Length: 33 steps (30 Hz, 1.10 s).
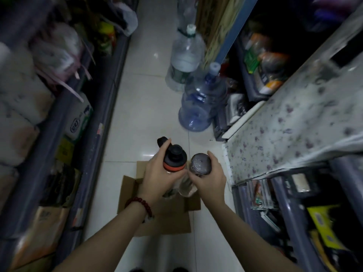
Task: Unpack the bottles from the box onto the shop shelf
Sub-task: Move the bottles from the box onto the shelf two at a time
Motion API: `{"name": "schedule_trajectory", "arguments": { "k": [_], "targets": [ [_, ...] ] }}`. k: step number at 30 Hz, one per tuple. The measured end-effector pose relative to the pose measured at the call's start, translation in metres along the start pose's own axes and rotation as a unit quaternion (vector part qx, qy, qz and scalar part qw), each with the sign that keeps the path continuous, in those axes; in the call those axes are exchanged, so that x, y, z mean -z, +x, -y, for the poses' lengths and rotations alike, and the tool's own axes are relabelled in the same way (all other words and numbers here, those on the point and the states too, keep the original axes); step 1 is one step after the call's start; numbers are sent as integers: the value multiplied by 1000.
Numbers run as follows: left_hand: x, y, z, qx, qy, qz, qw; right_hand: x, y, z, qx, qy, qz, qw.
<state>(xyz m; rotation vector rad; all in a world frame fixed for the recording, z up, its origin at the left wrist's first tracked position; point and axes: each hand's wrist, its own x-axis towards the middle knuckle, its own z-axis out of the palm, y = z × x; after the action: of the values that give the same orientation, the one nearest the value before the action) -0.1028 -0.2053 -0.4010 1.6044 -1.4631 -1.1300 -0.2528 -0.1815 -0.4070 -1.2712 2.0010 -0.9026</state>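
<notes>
An open cardboard box [167, 214] sits on the tiled floor below my hands. My left hand [157, 173] grips a clear bottle with a black lid and an orange ring [174, 158], held above the box. My right hand [210, 177] grips a second clear bottle with a dark, shiny round lid [200, 164] right beside the first. The two bottles nearly touch. The bottle bodies are mostly hidden by my fingers. What else lies inside the box is hard to make out.
Two large water jugs [202, 101] [185, 55] stand on the floor ahead. A shelf covered with flowered cloth [294, 118] runs along the right, with packed goods under it. Shelves of wrapped goods [39, 95] line the left. The aisle is narrow.
</notes>
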Motion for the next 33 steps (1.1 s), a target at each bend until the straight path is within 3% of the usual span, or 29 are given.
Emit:
{"name": "schedule_trajectory", "arguments": {
  "k": [8, 16, 24, 33],
  "targets": [
    [71, -9, -193, -123, 34, 13, 992, 139, -8, 158, 60, 45, -63, 995],
    [103, -20, -348, -216, 22, 57, 974, 258, -27, 267, 101, 72, -148, 981],
    [103, -43, -482, -296, -19, 86, 951, 375, -50, 333, 107, 108, -247, 957],
    [84, -89, -599, -359, -51, 141, 921, 494, -77, 364, 94, 106, -305, 942]
  ]
}}
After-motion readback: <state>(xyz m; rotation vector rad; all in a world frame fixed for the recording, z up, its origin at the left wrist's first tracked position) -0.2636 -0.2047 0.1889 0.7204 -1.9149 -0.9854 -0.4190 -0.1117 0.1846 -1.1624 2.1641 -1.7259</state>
